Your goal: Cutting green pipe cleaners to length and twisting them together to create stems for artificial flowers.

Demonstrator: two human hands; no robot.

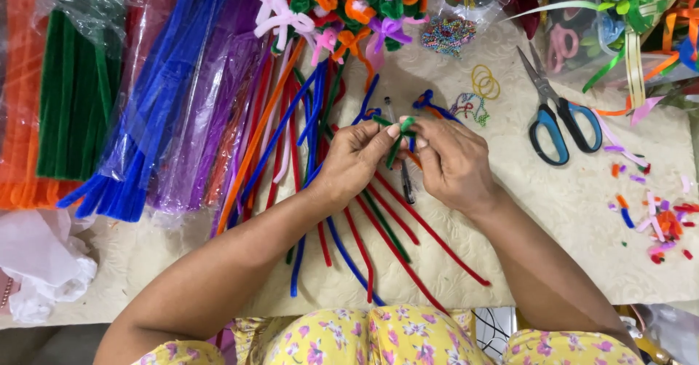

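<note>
Both hands meet mid-table: left hand & right hand pinch a green pipe cleaner w/ closed fingertips, above loose pipe cleaners; scissors lie to the right.

Bagged pipe cleaners left, loose stems centre on table, scissors right

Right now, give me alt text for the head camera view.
Two bare hands, left hand and right hand, pinch a green fuzzy pipe cleaner above loose red, blue and orange pipe cleaners on a cream table. Blue-handled scissors lie to the right.
</note>
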